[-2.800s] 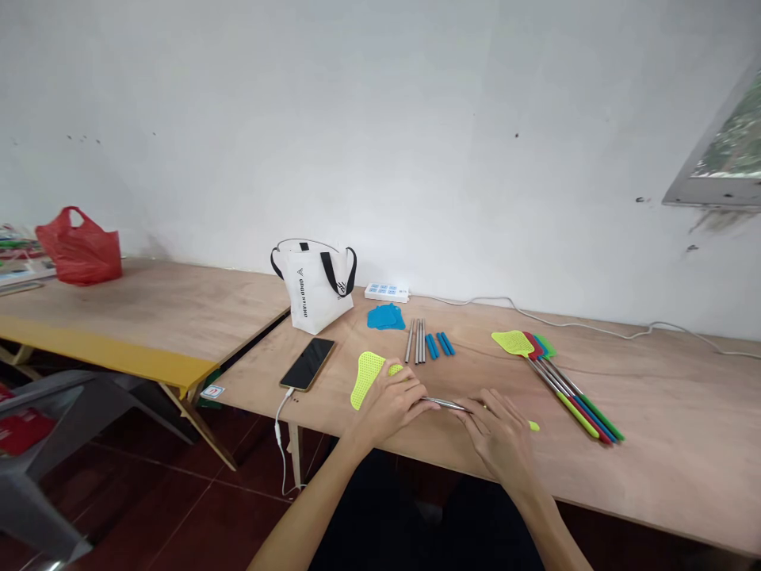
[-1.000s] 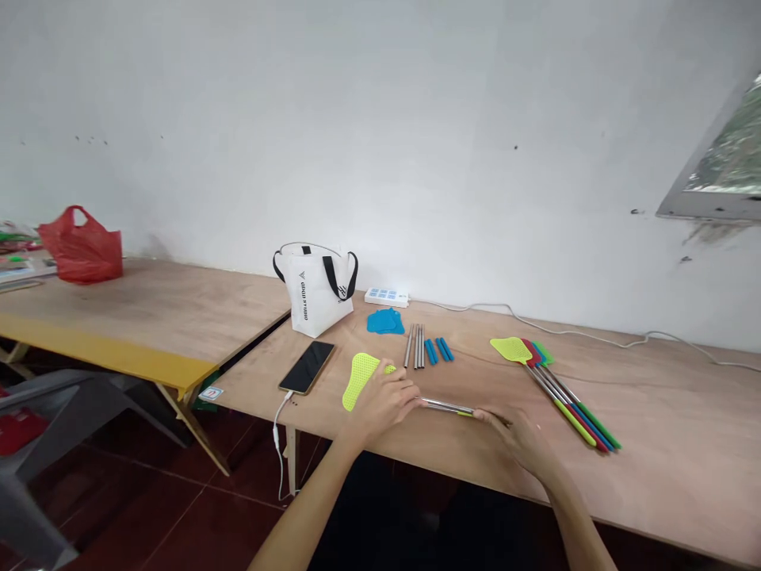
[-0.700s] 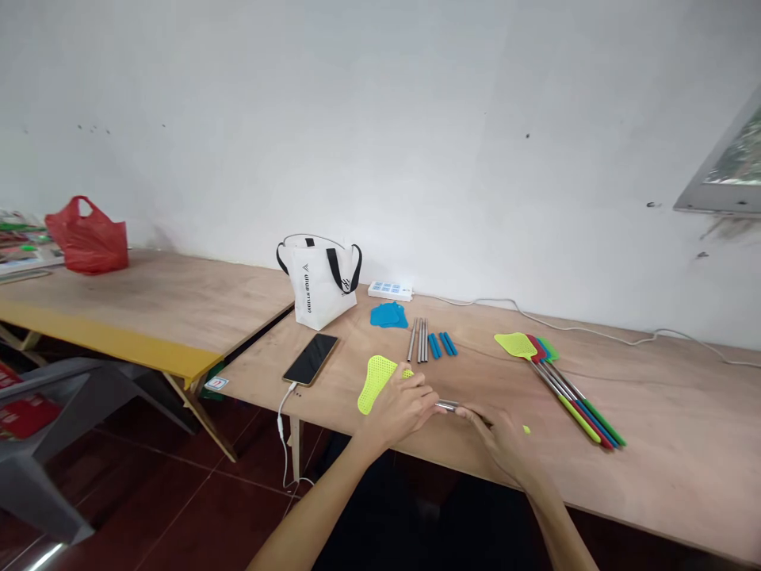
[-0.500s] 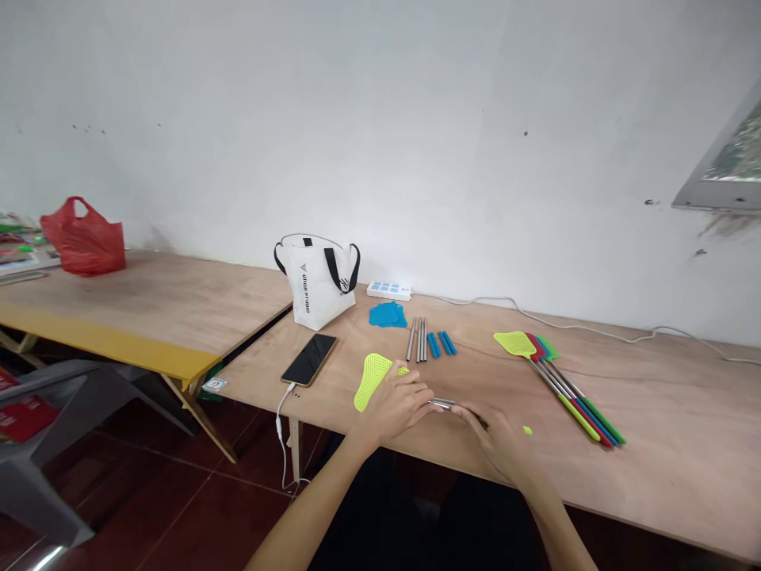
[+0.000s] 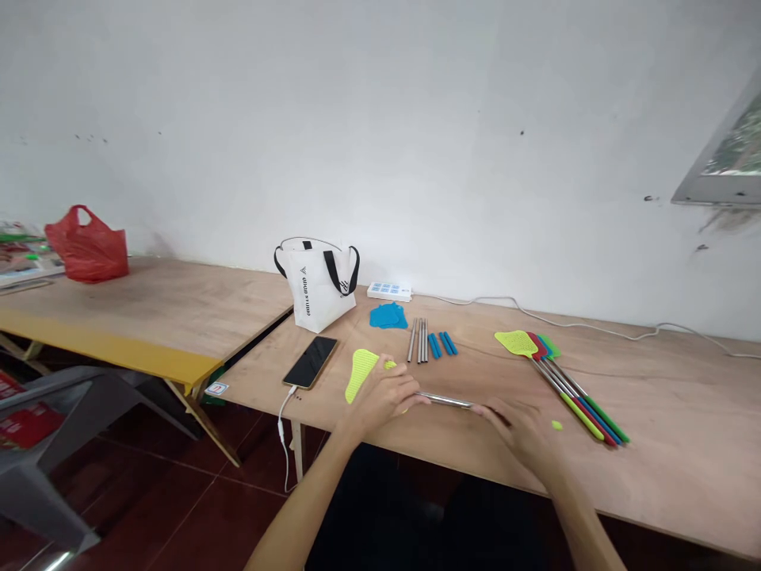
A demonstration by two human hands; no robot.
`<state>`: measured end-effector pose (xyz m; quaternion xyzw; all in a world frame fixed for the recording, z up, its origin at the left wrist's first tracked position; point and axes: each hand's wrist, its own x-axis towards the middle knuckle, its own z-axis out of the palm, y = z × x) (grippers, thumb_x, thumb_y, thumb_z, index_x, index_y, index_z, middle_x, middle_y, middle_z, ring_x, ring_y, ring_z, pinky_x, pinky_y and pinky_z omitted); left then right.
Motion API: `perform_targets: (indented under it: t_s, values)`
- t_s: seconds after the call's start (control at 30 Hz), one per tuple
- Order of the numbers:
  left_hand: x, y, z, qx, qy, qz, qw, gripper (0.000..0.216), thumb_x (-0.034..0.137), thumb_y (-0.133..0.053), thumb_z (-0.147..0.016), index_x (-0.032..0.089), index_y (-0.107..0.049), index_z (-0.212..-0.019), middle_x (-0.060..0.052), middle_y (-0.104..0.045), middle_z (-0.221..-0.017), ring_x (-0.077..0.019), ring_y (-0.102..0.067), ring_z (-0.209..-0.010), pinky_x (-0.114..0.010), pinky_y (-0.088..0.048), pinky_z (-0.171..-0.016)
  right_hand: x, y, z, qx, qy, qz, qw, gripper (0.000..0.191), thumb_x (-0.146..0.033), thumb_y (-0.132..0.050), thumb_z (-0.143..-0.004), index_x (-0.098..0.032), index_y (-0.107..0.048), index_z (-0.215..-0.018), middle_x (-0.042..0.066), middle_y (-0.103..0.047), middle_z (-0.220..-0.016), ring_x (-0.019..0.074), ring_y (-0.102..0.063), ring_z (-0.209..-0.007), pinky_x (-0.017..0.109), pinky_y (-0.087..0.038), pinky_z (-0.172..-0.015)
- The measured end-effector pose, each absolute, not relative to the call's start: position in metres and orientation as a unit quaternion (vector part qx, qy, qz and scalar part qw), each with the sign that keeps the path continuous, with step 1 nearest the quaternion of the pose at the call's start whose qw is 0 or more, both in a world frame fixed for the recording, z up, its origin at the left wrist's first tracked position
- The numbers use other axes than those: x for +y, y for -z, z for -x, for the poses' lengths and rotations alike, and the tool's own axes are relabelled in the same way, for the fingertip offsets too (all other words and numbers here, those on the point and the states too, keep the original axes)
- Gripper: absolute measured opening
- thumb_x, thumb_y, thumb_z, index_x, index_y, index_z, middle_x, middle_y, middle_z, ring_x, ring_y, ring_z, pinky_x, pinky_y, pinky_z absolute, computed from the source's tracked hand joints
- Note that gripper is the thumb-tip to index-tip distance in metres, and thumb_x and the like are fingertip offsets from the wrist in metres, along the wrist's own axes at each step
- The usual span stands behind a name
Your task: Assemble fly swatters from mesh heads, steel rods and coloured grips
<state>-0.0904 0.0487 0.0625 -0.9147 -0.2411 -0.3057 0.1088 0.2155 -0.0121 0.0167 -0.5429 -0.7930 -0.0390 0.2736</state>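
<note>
This looks like a workroom: grouped metal tubes [image 5: 422, 341] on a wooden tabletop [image 5: 671, 444], a marked white wall [image 5: 380, 143], red floor tiles [image 5: 190, 511].

On the counter [image 5: 671, 412], a phone [image 5: 310, 362] lies left, before a tote bag [image 5: 318, 289]. Right of the bag, far, sits a power strip [image 5: 389, 291]; swatter heads [image 5: 388, 316] lie before it, then rods [image 5: 422, 341] and tubes [image 5: 434, 346] rightward. Nearer, one flyswatter [image 5: 445, 399] runs left to right; a swatter row [image 5: 566, 388] lies right. Far left, a carrier bag [image 5: 89, 252] stands on another counter [image 5: 178, 293].
</note>
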Motion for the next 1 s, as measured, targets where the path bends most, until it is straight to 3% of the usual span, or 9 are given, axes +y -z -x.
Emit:
perform_targets:
  t_s: [0.1, 0.2, 0.57, 0.73, 0.83, 1.0]
  values:
    - [0.059, -0.068, 0.116, -0.277, 0.310, 0.904, 0.097, 0.041, 0.042, -0.047, -0.106, 0.019, -0.065, -0.077, 0.002, -0.069, -0.071, -0.0151, -0.055, -0.075, -0.036, -0.031, -0.092, -0.008, -0.009, -0.274, -0.745, 0.026, 0.574, 0.338, 0.050, -0.065, -0.045, -0.096, -0.028, -0.076, -0.085, 0.007, -0.078, -0.091, 0.0252, -0.072, -0.085, 0.034, -0.052, -0.078]
    - [0.065, -0.070, 0.127, -0.296, 0.294, 0.905, 0.087, 0.045, 0.047, -0.046, -0.105, 0.019, -0.065, -0.074, 0.002, -0.069, -0.070, -0.0160, -0.055, -0.075, -0.037, -0.030, -0.091, -0.008, 0.002, -0.310, -0.701, -0.017, 0.623, 0.347, 0.051, -0.069, -0.049, -0.091, -0.026, -0.075, -0.082, 0.007, -0.078, -0.090, 0.0255, -0.071, -0.085, 0.034, -0.053, -0.075]
    - [0.060, -0.081, 0.131, -0.316, 0.303, 0.894, 0.092, 0.044, 0.047, -0.047, -0.105, 0.021, -0.071, -0.079, 0.001, -0.071, -0.071, -0.0163, -0.055, -0.074, -0.038, -0.031, -0.094, -0.009, -0.013, -0.303, -0.700, -0.024, 0.619, 0.357, 0.055, -0.074, -0.047, -0.089, -0.028, -0.077, -0.082, 0.006, -0.078, -0.090, 0.0260, -0.072, -0.084, 0.034, -0.054, -0.073]
    - [0.045, -0.063, 0.083, -0.266, 0.298, 0.910, 0.112, 0.038, 0.038, -0.051, -0.105, 0.020, -0.067, -0.077, 0.001, -0.072, -0.074, -0.0161, -0.056, -0.076, -0.038, -0.032, -0.088, -0.010, -0.015, -0.246, -0.737, -0.059, 0.584, 0.335, 0.048, -0.065, -0.047, -0.094, -0.029, -0.078, -0.089, 0.006, -0.079, -0.095, 0.0265, -0.073, -0.089, 0.038, -0.054, -0.081]
    - [0.035, -0.049, 0.053, -0.247, 0.273, 0.919, 0.142, 0.038, 0.036, -0.051, -0.105, 0.019, -0.063, -0.074, 0.000, -0.068, -0.070, -0.0179, -0.056, -0.078, -0.039, -0.033, -0.086, -0.010, -0.013, -0.191, -0.775, -0.061, 0.556, 0.295, 0.049, -0.055, -0.036, -0.102, -0.031, -0.077, -0.095, 0.003, -0.080, -0.093, 0.0232, -0.074, -0.083, 0.033, -0.051, -0.073]
    - [0.036, -0.041, 0.052, -0.254, 0.252, 0.926, 0.118, 0.038, 0.041, -0.050, -0.105, 0.019, -0.064, -0.077, -0.001, -0.069, -0.072, -0.0185, -0.057, -0.079, -0.039, -0.033, -0.089, -0.010, -0.013, -0.156, -0.778, -0.042, 0.558, 0.284, 0.046, -0.050, -0.036, -0.104, -0.030, -0.075, -0.091, 0.002, -0.080, -0.090, 0.0214, -0.074, -0.081, 0.028, -0.046, -0.067]
